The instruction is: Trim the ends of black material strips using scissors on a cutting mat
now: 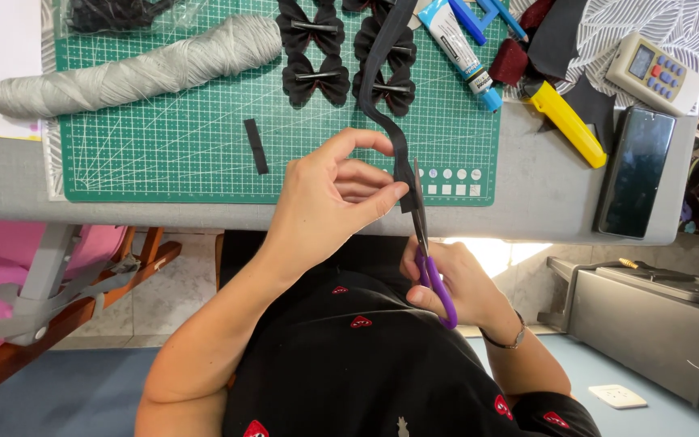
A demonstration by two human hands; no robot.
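Black ribbon (387, 89) runs from the surface's far edge, top end cut off, down over the green cutting mat (188, 137) to its near edge. Left hand (329, 202) fingers pinch the ribbon's lower end. Right hand (455, 283) fingers closed through purple scissors (429, 255), blades at the ribbon; blade gap hard to read. Cut black strip (256, 146) lies on the mat; black bows (313, 53) by the far edge.
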